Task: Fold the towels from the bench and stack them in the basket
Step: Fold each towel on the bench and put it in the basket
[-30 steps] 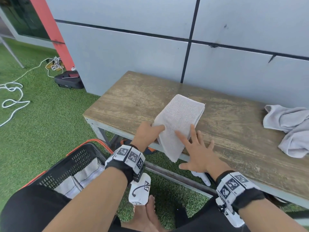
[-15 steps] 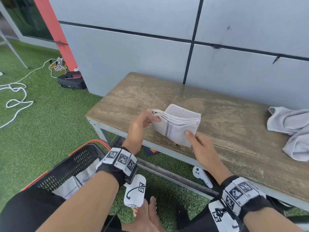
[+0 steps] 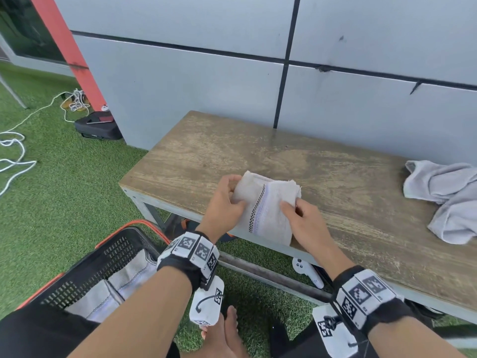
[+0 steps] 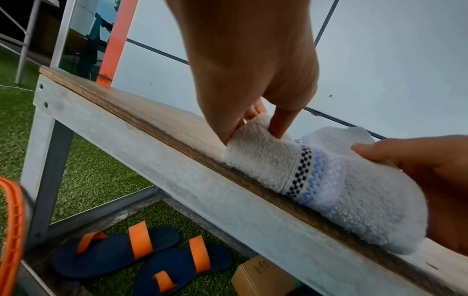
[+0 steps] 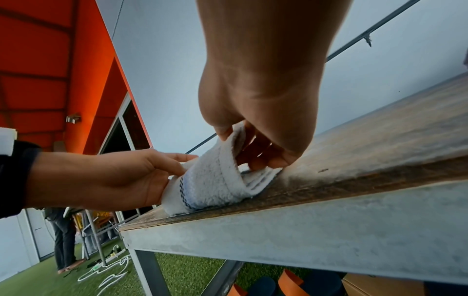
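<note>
A small white towel (image 3: 265, 205) with a checked and blue stripe lies folded at the front edge of the wooden bench (image 3: 258, 156). My left hand (image 3: 224, 202) pinches its left end (image 4: 253, 136), thumb and fingers curled round the fold. My right hand (image 3: 302, 215) grips the right end, thumb on top and fingers tucked inside the fold (image 5: 228, 160). A crumpled grey towel (image 3: 449, 200) sits at the bench's right end. The black basket (image 3: 103, 264) with an orange rim stands on the grass at lower left, with folded towels (image 3: 113, 290) inside.
A grey panelled wall (image 3: 258, 73) runs right behind the bench. Sandals (image 4: 142, 254) and a cardboard box (image 4: 263, 278) lie under the bench, with a white controller (image 3: 307, 272) on the grass. White cables (image 3: 15, 151) and a black case (image 3: 98, 127) lie at the left.
The towel went from lying flat under my hands to being folded over into a smaller bundle. Both hands now hold its ends at the bench's front edge.
</note>
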Motion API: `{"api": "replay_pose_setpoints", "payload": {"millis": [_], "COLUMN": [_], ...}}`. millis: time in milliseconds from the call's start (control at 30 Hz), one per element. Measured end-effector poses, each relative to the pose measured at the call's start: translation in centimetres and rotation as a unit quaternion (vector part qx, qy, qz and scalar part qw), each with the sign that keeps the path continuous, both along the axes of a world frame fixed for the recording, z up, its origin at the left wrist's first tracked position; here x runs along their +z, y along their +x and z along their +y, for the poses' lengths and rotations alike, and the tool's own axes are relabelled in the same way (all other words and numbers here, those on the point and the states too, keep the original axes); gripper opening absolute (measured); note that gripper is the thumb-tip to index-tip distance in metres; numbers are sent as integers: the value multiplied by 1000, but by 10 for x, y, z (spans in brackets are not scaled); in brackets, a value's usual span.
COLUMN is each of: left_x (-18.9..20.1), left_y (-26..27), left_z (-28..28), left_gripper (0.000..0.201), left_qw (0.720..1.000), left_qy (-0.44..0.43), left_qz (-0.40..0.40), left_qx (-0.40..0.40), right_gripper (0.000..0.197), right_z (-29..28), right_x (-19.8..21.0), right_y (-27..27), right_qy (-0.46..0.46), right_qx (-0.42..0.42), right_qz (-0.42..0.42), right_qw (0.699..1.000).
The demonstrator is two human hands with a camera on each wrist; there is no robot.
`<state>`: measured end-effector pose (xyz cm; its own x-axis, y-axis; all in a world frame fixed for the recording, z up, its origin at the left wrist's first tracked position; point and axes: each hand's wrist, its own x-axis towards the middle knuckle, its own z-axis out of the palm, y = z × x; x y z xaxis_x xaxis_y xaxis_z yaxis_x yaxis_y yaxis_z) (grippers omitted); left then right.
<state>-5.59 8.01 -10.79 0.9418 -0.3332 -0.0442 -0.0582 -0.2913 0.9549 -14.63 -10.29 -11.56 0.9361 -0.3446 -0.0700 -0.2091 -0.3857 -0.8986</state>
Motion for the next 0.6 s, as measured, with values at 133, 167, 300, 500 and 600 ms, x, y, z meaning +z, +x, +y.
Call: {"api": "replay_pose_setpoints", "payload": {"millis": [133,167,300,500,600], "left_x": [2,1,-13,-25,-25], "left_y": [12,15,24,36,39], "left_z": [-16,-21,-34,-39,-41], "left_gripper": [49,47,35,17,23], "left_qw": [999,999,992,982,975], "left_qy": [-18,-7,93,152,189], "left_qz": [-19,-21,-1,-8,-22], "left_qx": [32,46,85,112,116], "right_gripper": [39,37,43,42,43], "right_z": [-14,-17,-24,-21,-21], "right_x": [-5,-7,-14,-11,-9], "right_y": [13,17,24,30,31], "right_qy": [-21,-29,-47,-40,-42], "right_qx": [-46,-54,-69,-88,-85], "right_qz": [-4,6,56,83,91], "right_qw": [999,998,995,992,991]}}
